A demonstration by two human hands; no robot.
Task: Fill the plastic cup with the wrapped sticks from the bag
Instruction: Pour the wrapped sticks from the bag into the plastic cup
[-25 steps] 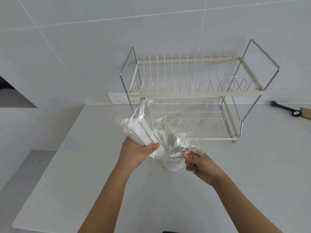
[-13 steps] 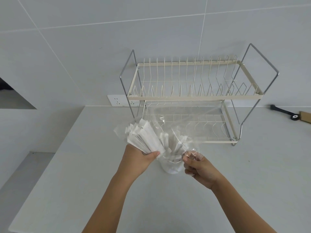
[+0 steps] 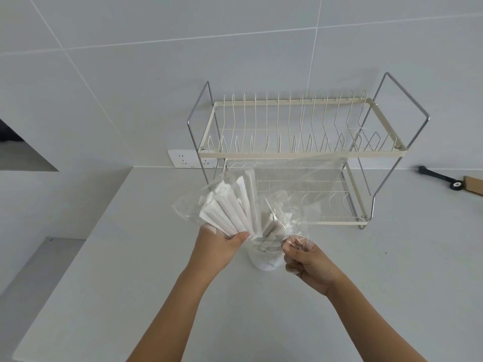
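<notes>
A clear plastic bag [image 3: 292,189] hangs over the counter, with white wrapped sticks [image 3: 230,207] fanned out inside it. My left hand [image 3: 220,248] grips the lower ends of the bundle through the bag. My right hand [image 3: 307,262] pinches the bag's edge just right of the bundle. Between and below my hands stands the clear plastic cup [image 3: 264,259], with some sticks poking into its top. Most of the cup is hidden behind bag and fingers.
A cream two-tier wire dish rack [image 3: 300,152] stands right behind the bag against the tiled wall. A wall socket [image 3: 185,159] sits left of it. A black tool [image 3: 439,176] and a brown box edge [image 3: 474,185] lie at the far right. The counter's edge drops off at left.
The bundle in my left hand has swung more upright, its top ends now pointing up instead of leaning left. Both hands stay at the cup.
</notes>
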